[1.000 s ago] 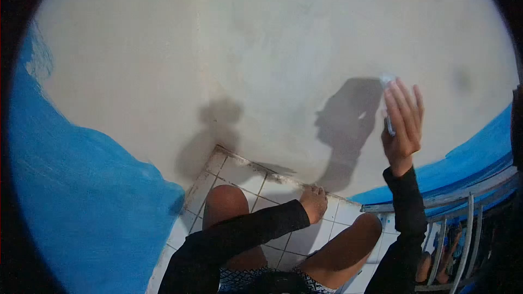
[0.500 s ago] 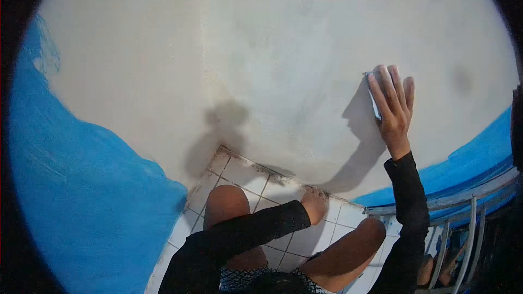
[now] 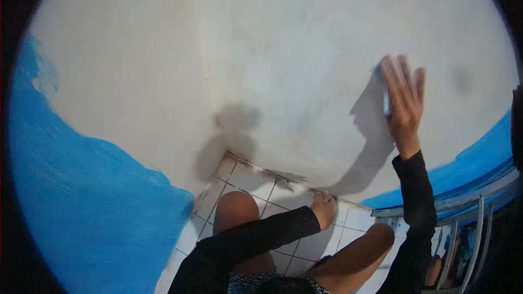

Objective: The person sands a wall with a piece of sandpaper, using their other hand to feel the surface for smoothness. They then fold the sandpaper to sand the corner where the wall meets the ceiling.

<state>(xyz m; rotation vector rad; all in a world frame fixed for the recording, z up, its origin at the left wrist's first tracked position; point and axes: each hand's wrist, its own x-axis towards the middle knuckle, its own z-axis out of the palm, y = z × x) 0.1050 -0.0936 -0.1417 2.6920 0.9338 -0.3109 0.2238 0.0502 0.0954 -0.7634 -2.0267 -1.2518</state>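
Against the pale wall (image 3: pixel 283 65), my right hand (image 3: pixel 404 100) lies flat, fingers pointing up and slightly blurred. Under its palm and fingers it presses a thin pale sheet (image 3: pixel 387 103); only the bluish-white edge shows along the left side, and the rest is covered. Low down, my left hand (image 3: pixel 324 210) rests with curled fingers at the foot of the wall, over the white floor tiles (image 3: pixel 256 179). Nothing shows in that hand.
Blue paint (image 3: pixel 103 201) covers the lower wall at the left, and another blue area (image 3: pixel 463 169) is at the right. A metal rack (image 3: pixel 474 228) with bars stands at the lower right. My bent knees (image 3: pixel 237 212) are close to the wall.
My right hand has slid a little up and to the right along the wall with the sheet. The whole view has shifted slightly; my left hand stays by the wall's foot.
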